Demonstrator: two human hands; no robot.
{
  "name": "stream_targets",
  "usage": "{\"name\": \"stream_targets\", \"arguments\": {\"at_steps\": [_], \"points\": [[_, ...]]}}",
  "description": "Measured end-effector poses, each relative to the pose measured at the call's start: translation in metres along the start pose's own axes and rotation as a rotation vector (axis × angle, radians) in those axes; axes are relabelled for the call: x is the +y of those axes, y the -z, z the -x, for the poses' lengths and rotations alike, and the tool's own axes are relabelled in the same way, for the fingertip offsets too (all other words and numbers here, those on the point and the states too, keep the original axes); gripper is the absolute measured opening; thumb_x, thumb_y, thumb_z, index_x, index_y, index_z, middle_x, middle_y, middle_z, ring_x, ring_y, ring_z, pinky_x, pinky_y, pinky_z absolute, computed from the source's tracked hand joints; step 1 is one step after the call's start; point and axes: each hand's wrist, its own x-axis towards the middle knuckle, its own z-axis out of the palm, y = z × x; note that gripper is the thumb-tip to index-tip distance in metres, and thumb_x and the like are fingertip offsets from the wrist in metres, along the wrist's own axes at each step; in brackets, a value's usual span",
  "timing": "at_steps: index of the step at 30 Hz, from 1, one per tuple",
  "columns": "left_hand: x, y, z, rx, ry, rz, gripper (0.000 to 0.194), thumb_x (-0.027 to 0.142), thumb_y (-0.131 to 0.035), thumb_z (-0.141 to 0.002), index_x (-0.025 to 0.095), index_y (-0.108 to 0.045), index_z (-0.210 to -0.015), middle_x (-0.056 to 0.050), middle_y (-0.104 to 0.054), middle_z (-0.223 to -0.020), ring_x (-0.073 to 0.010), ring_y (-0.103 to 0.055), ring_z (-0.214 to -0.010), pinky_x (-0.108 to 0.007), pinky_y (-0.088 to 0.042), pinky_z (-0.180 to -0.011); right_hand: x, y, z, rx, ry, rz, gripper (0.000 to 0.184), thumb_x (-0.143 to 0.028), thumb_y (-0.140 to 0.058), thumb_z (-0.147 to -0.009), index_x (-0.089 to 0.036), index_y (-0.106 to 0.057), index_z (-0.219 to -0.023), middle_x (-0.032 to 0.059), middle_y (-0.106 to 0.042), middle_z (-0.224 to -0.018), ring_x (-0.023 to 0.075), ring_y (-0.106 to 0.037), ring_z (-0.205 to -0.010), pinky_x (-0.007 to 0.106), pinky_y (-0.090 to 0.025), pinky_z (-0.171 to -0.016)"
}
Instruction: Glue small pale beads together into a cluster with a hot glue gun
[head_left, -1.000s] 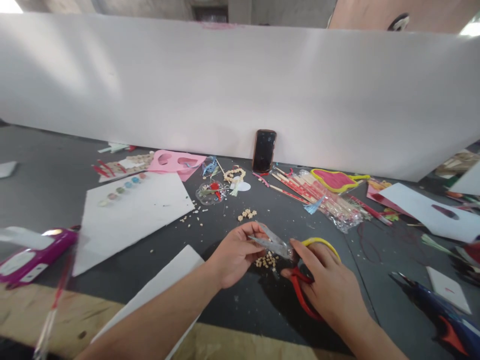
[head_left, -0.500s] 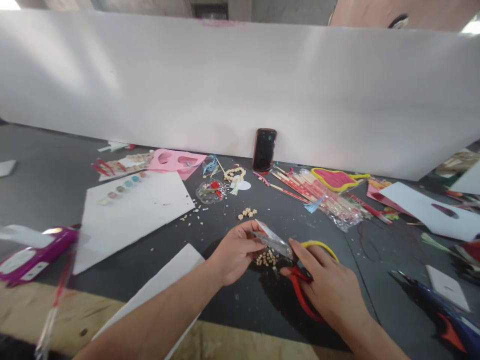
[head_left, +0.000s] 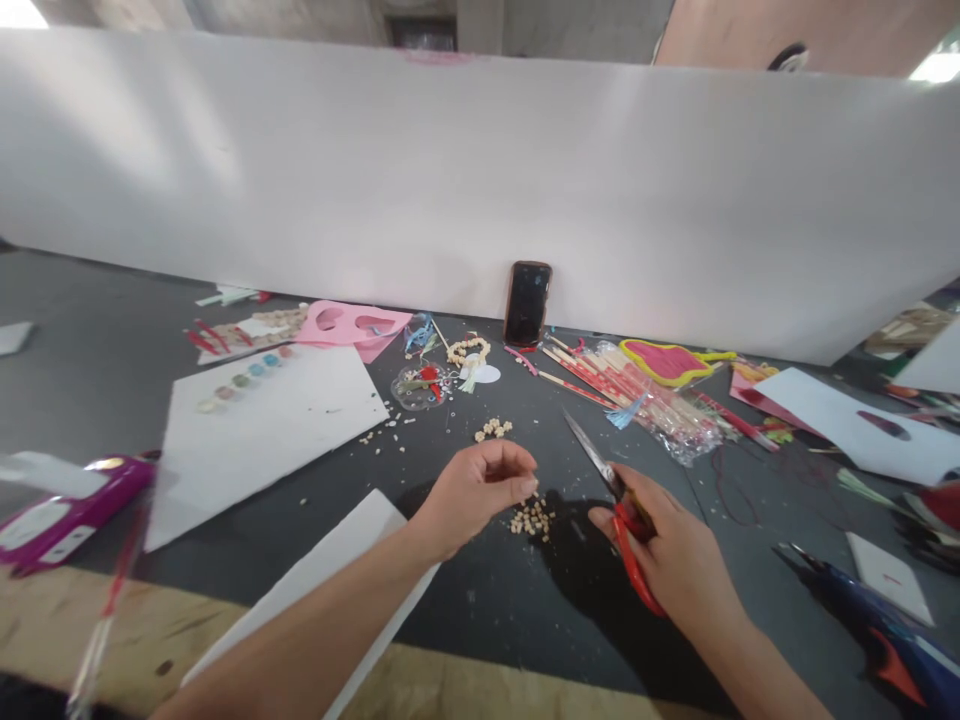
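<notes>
My right hand [head_left: 667,545] is wrapped round the handles of a pair of scissors [head_left: 600,460], whose blades are closed and point up and to the left. My left hand [head_left: 480,490] has thumb and fingertips pressed together over a small pale bit too tiny to name. Just beneath those fingertips lies a pile of small tan pieces [head_left: 532,518] on the dark table. A second cluster of flower-like tan pieces [head_left: 493,430] rests a little farther back.
A phone [head_left: 527,303] leans on the white panel [head_left: 465,180]. Red-patterned sticks in clear plastic [head_left: 660,410] lie right of it. White boards [head_left: 270,430] sit on the left, near a purple glue gun [head_left: 67,505]. A blue tool [head_left: 877,620] is at the lower right.
My right hand has drawn the scissors away to the right from my left fingertips, and the blades have closed. My left hand stays over the pile, its pinch now turned slightly downward.
</notes>
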Motion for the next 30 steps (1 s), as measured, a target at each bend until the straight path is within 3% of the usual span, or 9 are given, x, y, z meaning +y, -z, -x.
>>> {"name": "stream_targets", "arguments": {"at_steps": [4, 8, 13, 16, 22, 25, 30], "points": [[-0.002, 0.007, -0.001, -0.047, -0.218, -0.683, 0.016, 0.012, -0.055, -0.071, 0.021, -0.064, -0.080, -0.001, -0.064, -0.081, -0.0173, -0.054, -0.082, -0.029, -0.039, -0.075, 0.001, 0.002, -0.004, -0.045, -0.090, -0.073, 0.041, -0.046, -0.048, -0.080, -0.020, -0.052, -0.111, 0.0063, -0.068, -0.092, 0.0192, -0.065, -0.075, 0.025, -0.049, -0.061], [-0.010, 0.010, -0.001, -0.206, -0.379, -0.954, 0.031, 0.001, -0.045, -0.069, 0.020, -0.064, -0.086, -0.002, -0.065, -0.084, -0.0175, -0.053, -0.084, -0.030, -0.038, -0.078, -0.002, 0.006, -0.006, -0.063, -0.146, -0.109, 0.041, -0.047, -0.048, -0.079, -0.019, -0.053, -0.109, 0.0046, -0.069, -0.085, 0.0189, -0.065, -0.072, 0.025, -0.048, -0.059], [-0.010, 0.006, 0.002, -0.276, -0.391, -1.120, 0.024, 0.010, -0.045, -0.077, 0.021, -0.065, -0.085, -0.004, -0.063, -0.085, -0.0194, -0.051, -0.087, -0.033, -0.037, -0.080, -0.001, 0.005, -0.005, -0.084, -0.152, -0.156, 0.042, -0.047, -0.049, -0.079, -0.019, -0.053, -0.110, 0.0042, -0.068, -0.085, 0.0179, -0.064, -0.072, 0.024, -0.048, -0.062], [-0.007, 0.005, 0.003, -0.332, -0.393, -1.103, 0.023, 0.015, -0.046, -0.081, 0.024, -0.066, -0.084, -0.002, -0.064, -0.085, -0.0192, -0.050, -0.088, -0.033, -0.036, -0.081, 0.000, 0.002, -0.006, -0.095, -0.137, -0.167, 0.042, -0.047, -0.050, -0.078, -0.019, -0.053, -0.110, 0.0038, -0.068, -0.086, 0.0174, -0.063, -0.073, 0.024, -0.048, -0.065], [-0.009, 0.006, 0.001, -0.256, -0.367, -1.103, 0.028, 0.012, -0.041, -0.082, 0.023, -0.064, -0.094, -0.004, -0.062, -0.090, -0.0196, -0.049, -0.089, -0.034, -0.035, -0.080, 0.001, 0.002, -0.006, -0.088, -0.159, -0.164, 0.040, -0.046, -0.050, -0.079, -0.020, -0.053, -0.110, 0.0030, -0.067, -0.085, 0.0173, -0.063, -0.072, 0.024, -0.048, -0.064], [-0.008, 0.003, 0.005, -0.273, -0.411, -1.148, 0.030, 0.014, -0.043, -0.081, 0.029, -0.062, -0.099, -0.004, -0.058, -0.099, -0.0210, -0.045, -0.094, -0.037, -0.033, -0.082, 0.001, 0.002, -0.005, -0.090, -0.159, -0.176, 0.039, -0.045, -0.050, -0.079, -0.020, -0.053, -0.109, 0.0030, -0.067, -0.085, 0.0175, -0.063, -0.072, 0.025, -0.048, -0.065], [-0.006, 0.000, 0.008, -0.303, -0.445, -1.168, 0.024, 0.015, -0.045, -0.081, 0.026, -0.065, -0.086, -0.003, -0.058, -0.098, -0.0212, -0.042, -0.096, -0.037, -0.030, -0.083, 0.001, 0.001, -0.005, -0.086, -0.140, -0.181, 0.038, -0.044, -0.051, -0.079, -0.021, -0.053, -0.109, 0.0033, -0.067, -0.085, 0.0181, -0.063, -0.073, 0.026, -0.048, -0.065]]}}
